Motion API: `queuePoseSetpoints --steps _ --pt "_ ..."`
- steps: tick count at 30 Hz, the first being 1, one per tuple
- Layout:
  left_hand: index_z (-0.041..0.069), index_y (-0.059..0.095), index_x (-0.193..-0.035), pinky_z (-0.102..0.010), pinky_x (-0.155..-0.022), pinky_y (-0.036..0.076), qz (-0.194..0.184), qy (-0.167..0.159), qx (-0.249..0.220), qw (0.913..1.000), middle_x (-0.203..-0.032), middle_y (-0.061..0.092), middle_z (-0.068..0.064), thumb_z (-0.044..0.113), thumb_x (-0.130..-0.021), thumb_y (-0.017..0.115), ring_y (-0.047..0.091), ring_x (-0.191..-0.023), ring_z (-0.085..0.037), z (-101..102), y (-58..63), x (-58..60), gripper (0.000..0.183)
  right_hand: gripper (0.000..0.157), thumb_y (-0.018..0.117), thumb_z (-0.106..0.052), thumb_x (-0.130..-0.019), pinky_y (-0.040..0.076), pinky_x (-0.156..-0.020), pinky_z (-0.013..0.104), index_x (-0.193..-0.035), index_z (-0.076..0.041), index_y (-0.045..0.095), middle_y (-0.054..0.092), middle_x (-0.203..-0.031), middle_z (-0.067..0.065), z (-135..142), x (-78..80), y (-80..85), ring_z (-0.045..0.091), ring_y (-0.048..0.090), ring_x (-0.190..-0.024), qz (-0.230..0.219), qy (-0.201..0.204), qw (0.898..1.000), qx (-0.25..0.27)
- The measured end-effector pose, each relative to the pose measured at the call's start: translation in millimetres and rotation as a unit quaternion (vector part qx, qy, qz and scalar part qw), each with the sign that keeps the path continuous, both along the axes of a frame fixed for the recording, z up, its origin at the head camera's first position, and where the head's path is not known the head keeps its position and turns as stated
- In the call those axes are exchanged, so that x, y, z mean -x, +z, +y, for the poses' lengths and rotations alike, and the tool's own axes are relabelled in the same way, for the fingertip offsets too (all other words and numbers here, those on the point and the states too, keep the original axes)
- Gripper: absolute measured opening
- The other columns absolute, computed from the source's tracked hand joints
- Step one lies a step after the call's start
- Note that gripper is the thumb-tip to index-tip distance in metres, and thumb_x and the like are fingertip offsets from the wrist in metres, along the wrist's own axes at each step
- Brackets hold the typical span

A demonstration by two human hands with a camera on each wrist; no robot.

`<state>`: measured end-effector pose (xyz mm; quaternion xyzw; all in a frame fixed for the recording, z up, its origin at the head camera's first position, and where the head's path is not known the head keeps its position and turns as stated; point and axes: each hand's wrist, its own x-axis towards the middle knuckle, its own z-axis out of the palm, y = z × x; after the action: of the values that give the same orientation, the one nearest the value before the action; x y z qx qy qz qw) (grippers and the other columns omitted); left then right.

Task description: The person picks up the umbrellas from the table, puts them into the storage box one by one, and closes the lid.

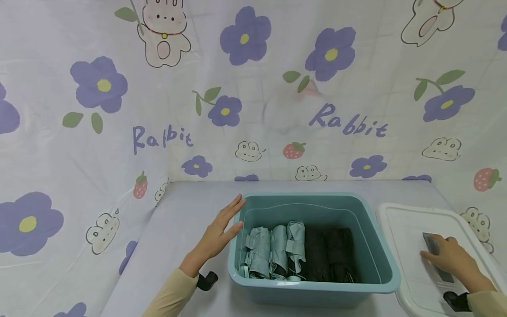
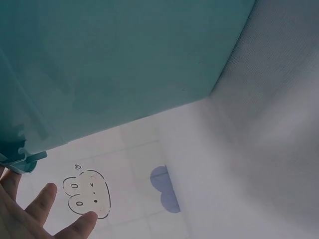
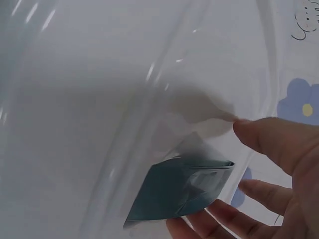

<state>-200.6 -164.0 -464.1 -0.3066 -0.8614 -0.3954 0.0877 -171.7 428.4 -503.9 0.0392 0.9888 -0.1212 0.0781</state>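
In the head view, a teal plastic bin [image 1: 314, 286] stands on the table with rolled light-blue umbrellas [image 1: 259, 253] and rolled black umbrellas [image 1: 340, 255] side by side inside. My left hand [image 1: 218, 231] rests at the bin's left rim, fingers extended and spread; the left wrist view shows its fingers [image 2: 42, 204] by the teal side wall. Over a translucent white lid [image 1: 408, 229], my right hand [image 1: 453, 255] is at a flat, folded grey-teal piece [image 3: 174, 186]. In the right wrist view its fingers touch the piece's lower edge, while the thumb [image 3: 254, 132] stays apart from it.
The table [image 1: 190, 211] has a pale cover. Behind it and at the sides hangs a white curtain [image 1: 237, 79] printed with purple flowers, rabbits and strawberries. The lid lies right beside the bin.
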Motion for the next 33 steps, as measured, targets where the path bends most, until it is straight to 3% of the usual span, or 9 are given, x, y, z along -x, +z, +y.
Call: queuePoseSetpoints --steps 6,9,17,33 --pt "0.023 0.025 -0.148 -0.06 -0.105 0.021 0.002 -0.008 -0.016 0.9998 -0.155 0.014 0.002 0.027 -0.097 0.047 0.016 -0.142 -0.021 1.6 -2.8 2.4 0.055 0.065 0.067 -0.022 -0.079 0.045 -0.069 0.056 -0.115 0.023 0.036 0.041 -0.099 0.045 7.6 6.1 -3.2 0.054 0.048 -0.088 0.017 0.0 1.0 0.003" --pt "0.02 0.026 -0.147 -0.061 -0.106 0.02 0.001 -0.011 -0.032 0.9994 -0.155 0.014 -0.001 0.021 -0.097 0.047 0.015 -0.142 -0.023 3.4 -2.6 2.7 0.054 0.063 0.066 -0.02 -0.079 0.045 -0.07 0.056 -0.114 0.024 0.037 0.042 -0.099 0.044 10.9 9.3 -1.2 0.053 0.048 -0.088 0.019 0.004 1.0 0.003" --pt "0.007 0.028 -0.146 -0.063 -0.105 0.017 -0.017 -0.02 -0.056 0.9981 -0.154 0.016 -0.012 0.015 -0.098 0.044 0.015 -0.14 -0.034 11.7 27.8 -17.0 0.051 0.061 0.069 -0.017 -0.075 0.044 -0.075 0.057 -0.112 0.024 0.042 0.045 -0.099 0.043 9.5 12.4 -1.2 0.054 0.048 -0.091 0.027 -0.014 1.0 -0.005" --pt "0.006 0.029 -0.145 -0.065 -0.104 0.016 -0.022 -0.019 -0.07 0.9971 -0.155 0.015 -0.008 0.017 -0.098 0.043 0.015 -0.14 -0.037 10.7 23.0 -18.3 0.051 0.056 0.066 -0.017 -0.076 0.044 -0.063 0.049 -0.111 0.02 0.046 0.052 -0.086 0.032 8.7 19.3 22.9 0.04 0.054 -0.074 0.065 0.034 0.997 0.006"
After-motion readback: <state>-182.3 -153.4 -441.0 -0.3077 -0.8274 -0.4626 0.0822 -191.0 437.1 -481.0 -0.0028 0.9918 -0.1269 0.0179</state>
